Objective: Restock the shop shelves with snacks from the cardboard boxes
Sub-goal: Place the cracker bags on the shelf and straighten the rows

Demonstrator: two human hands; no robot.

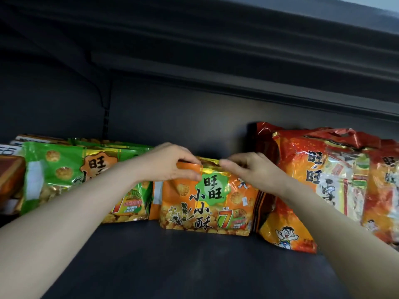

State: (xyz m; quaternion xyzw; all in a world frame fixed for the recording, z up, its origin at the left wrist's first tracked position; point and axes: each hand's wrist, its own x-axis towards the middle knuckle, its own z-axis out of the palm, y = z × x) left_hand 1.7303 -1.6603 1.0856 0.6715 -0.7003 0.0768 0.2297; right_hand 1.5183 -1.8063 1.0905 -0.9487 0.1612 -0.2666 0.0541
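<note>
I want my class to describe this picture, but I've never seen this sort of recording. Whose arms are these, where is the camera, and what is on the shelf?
There is no machine here: these are a person's bare arms, filmed by one camera worn on the head, looking forward and down. The left hand and right hand each hold the top edge of an orange bag of snacks that stands on a dark shelf. Green bags stand to its left, red bags to its right, and a brown box sits at the far left.
</note>
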